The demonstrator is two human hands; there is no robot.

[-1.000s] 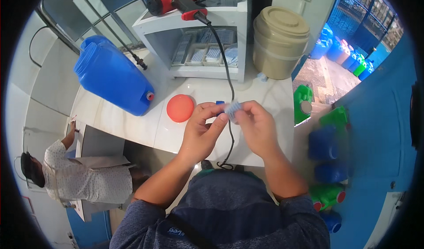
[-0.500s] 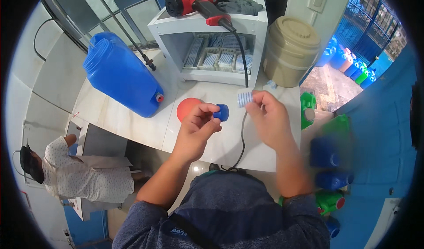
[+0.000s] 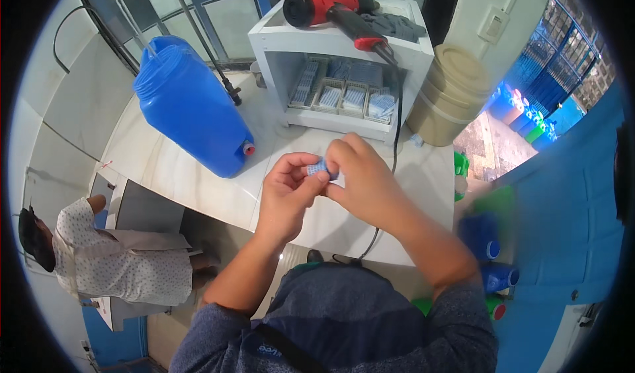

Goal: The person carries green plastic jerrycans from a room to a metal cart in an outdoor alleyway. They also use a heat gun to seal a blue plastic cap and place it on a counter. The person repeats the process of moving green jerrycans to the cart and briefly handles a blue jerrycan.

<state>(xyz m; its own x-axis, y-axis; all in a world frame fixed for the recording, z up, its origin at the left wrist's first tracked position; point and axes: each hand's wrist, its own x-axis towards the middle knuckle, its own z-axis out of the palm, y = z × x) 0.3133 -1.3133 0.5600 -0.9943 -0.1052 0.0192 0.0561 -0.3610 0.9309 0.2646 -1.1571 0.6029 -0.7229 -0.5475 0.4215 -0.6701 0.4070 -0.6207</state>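
Note:
Above the counter my two hands meet at a small blue cap (image 3: 332, 170). The thumb and fingers of my left hand (image 3: 283, 194) pinch the cap. A white film sleeve (image 3: 316, 167) with blue print lies against the cap, and the fingers of my right hand (image 3: 364, 178) are closed on it at the cap's right side. My fingers cover much of both, so I cannot tell how far the sleeve goes around the cap. A large blue water jug (image 3: 192, 105) with a small red-and-white spout stands beyond my left hand.
A white shelf unit (image 3: 278, 42) holds baskets (image 3: 331, 96) of film sleeves, with a red-and-black heat gun (image 3: 331, 9) on top. Its black cord (image 3: 398, 102) runs down the counter (image 3: 225, 191). A beige drum (image 3: 450, 95) stands right; another person (image 3: 126, 260) works at left.
My right hand has moved left and brought the film sleeve to the cap. The red disc on the counter is now out of sight. The view has shifted slightly.

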